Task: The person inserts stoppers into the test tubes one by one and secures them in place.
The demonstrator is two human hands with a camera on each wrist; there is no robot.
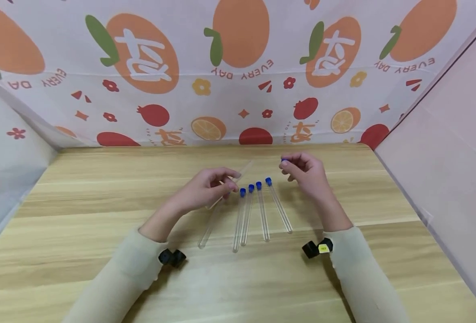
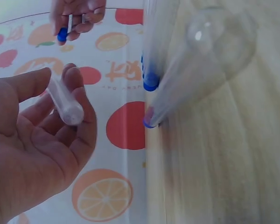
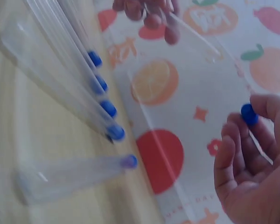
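Note:
My left hand (image 1: 201,189) holds a clear test tube (image 2: 65,103) between thumb and fingers. Its rounded end faces the left wrist camera, and in the head view the other end slants away toward the back right. At the right, my right hand (image 1: 308,174) pinches a small blue stopper (image 3: 248,114) between thumb and fingertip. Between the hands, several test tubes (image 1: 263,215) with blue stoppers (image 1: 258,185) lie side by side on the table, stoppers toward the back. Another test tube (image 1: 208,231) lies below my left hand, which hides its upper end.
The wooden table (image 1: 230,291) ends at the back against a fruit-printed cloth (image 1: 230,103). Plain pale sheets (image 1: 444,116) stand at both sides. A black wrist camera (image 1: 172,257) sits on each sleeve, low over the table.

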